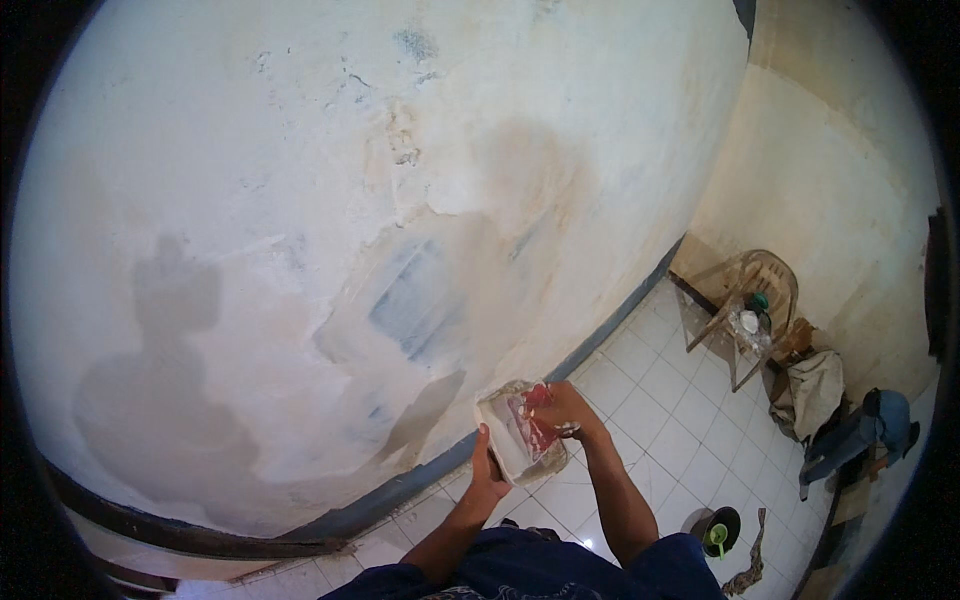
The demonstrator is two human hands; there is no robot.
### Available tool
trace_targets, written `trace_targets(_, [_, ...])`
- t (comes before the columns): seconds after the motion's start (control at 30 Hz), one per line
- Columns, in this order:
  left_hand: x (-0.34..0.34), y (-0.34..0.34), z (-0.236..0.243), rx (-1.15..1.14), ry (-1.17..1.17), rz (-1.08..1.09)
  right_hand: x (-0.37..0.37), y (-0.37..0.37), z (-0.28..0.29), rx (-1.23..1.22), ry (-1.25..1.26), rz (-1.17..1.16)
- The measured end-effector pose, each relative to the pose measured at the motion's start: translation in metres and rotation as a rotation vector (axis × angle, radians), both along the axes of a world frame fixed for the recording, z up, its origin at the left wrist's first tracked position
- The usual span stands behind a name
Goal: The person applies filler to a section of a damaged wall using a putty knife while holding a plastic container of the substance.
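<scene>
My left hand grips the near left side of a whitish, roughly rectangular tub, smeared along its rim and holding pale paste. My right hand is closed on a red flat scraper, which is inside the tub and streaked with white. White smears also show on the fingers of that hand. The tub is held in front of my body, close to the foot of the wall. Beyond it the pale wall carries a rough-edged patch with bluish-grey showing through. Part of the scraper is hidden by my right hand.
A plastic chair with bagged items stands in the far right corner. Beside it lie a pale sack and a blue object. A black basin with a green dipper and a twisted rag sit on the tiled floor.
</scene>
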State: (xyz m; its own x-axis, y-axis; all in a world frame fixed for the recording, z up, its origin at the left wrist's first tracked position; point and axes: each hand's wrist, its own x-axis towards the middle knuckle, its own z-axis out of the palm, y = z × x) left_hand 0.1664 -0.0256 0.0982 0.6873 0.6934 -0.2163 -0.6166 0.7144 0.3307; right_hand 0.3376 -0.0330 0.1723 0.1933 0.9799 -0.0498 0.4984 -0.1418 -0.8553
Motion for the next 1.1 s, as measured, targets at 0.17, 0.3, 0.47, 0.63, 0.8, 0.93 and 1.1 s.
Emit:
trace_targets(0.17, [-0.013,0.013,-0.01,-0.01,-0.037,0.03,0.003,0.003,0.004,-0.195,0.279,-0.173])
trace_targets(0.3, [-0.01,0.025,-0.039,0.055,-0.1,0.074,0.014,0.003,-0.046,-0.071,0.506,-0.263])
trace_targets(0.47, [-0.012,0.025,-0.05,0.048,-0.202,0.048,0.018,-0.005,-0.058,-0.104,0.69,-0.268])
trace_targets(0.63, [-0.012,0.025,-0.04,0.112,-0.132,0.05,0.007,-0.011,-0.048,-0.028,0.886,-0.318])
trace_targets(0.8, [-0.008,0.025,-0.054,0.011,-0.151,0.032,0.016,-0.024,-0.057,-0.039,0.923,-0.345])
trace_targets(0.93, [-0.002,0.023,-0.055,-0.002,-0.112,0.025,0.017,-0.024,-0.058,-0.057,0.762,-0.359])
trace_targets(1.1, [0.004,0.019,-0.05,-0.003,-0.092,-0.028,0.006,-0.021,-0.03,-0.06,0.397,-0.278])
